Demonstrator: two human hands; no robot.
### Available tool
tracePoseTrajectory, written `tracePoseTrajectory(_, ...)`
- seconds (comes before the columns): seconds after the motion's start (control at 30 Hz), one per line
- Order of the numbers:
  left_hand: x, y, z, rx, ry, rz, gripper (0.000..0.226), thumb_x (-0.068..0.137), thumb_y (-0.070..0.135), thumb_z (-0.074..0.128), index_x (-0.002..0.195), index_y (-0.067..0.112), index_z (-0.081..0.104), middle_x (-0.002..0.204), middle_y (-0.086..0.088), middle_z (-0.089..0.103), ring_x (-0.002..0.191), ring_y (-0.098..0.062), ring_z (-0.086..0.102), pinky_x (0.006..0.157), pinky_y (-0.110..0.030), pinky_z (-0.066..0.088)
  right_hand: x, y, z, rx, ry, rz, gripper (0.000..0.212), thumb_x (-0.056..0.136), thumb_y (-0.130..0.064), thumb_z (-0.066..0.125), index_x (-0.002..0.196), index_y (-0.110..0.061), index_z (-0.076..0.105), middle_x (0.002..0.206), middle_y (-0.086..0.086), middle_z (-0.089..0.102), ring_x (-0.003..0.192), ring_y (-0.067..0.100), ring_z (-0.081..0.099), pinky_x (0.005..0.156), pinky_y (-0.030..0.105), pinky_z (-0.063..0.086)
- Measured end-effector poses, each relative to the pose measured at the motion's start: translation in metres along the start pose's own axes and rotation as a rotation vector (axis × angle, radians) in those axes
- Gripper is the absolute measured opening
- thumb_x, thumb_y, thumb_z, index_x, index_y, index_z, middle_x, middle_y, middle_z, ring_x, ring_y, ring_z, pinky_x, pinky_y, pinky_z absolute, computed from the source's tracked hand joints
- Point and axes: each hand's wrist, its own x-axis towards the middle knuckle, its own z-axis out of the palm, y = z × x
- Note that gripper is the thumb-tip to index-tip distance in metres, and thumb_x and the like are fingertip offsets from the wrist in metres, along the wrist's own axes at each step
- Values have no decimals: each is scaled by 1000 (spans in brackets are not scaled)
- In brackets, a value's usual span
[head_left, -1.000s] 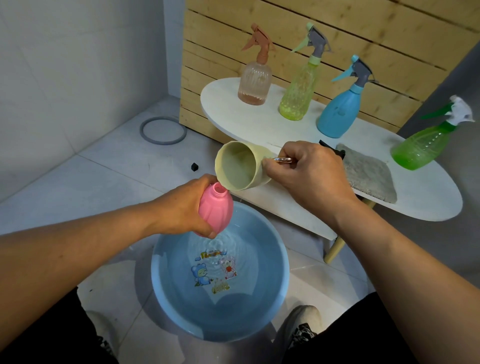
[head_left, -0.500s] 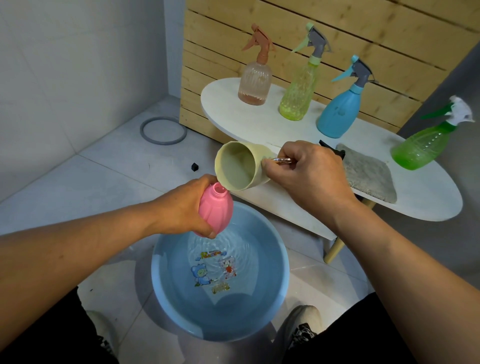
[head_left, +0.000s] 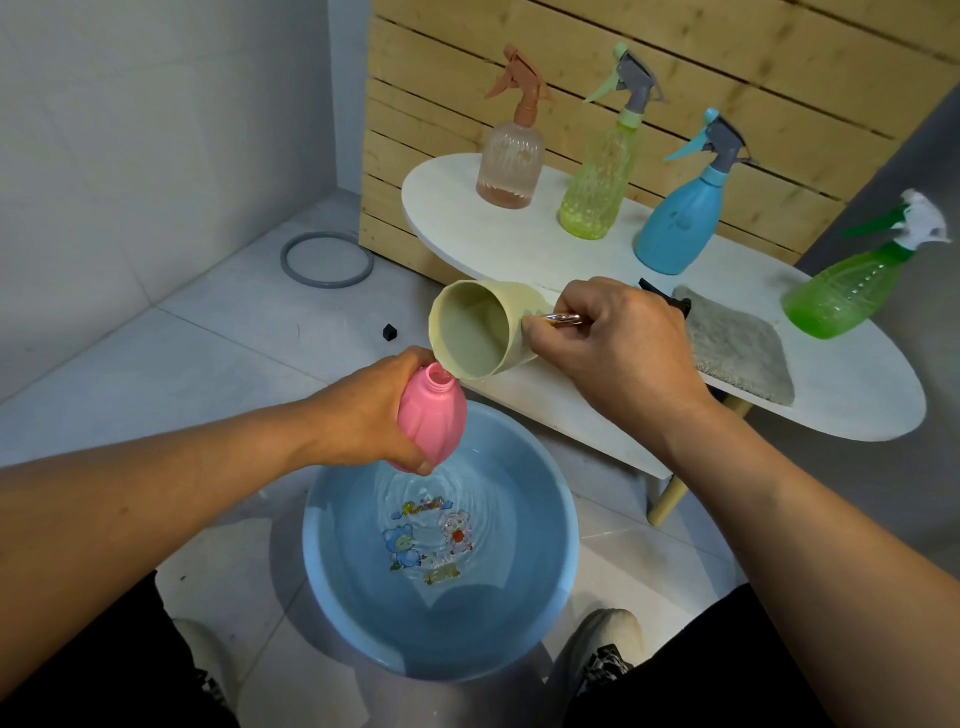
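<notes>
We see the blue basin (head_left: 332, 551) of water on the floor by the white table's (head_left: 857, 410) near edge. Over its far rim, our right hand (head_left: 618, 343) grips the tilted beige cup (head_left: 483, 332) by its handle, lip at the open neck of the pink bottle (head_left: 431, 421), which our left hand (head_left: 374, 415) clasps

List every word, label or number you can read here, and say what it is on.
Coloured lettering above the cartoon animals on the floor of the blue basin: blurred under rippled water, unreadable.
Yellow lettering below them: unreadable too.
Faint marks on the blue spray bottle: too faint to read.
On the pink bottle and the cup: no text shows.
</notes>
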Motion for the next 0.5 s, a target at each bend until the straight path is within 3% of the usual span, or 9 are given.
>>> tracePoseTrajectory(0.27,0,0,0,-7,-3,-8,104,56,33,100,137,41,33,127,15,50,111,-12,54,77,-24,56,-1,-1,0,-17,10,-24,44,88,-42,64,57,-21,41,61,-1,48,59,20,44,52,31,30)
tracePoseTrajectory(0.5,0,2,0,-2,-5,-4,104,57,34,99,136,41,33,127,15,50,112,-12,54,78,-25,57,0,1,2,-29,20,-43,40,88,-42,65,61,-17,48,62,0,49,61,22,45,54,33,30)
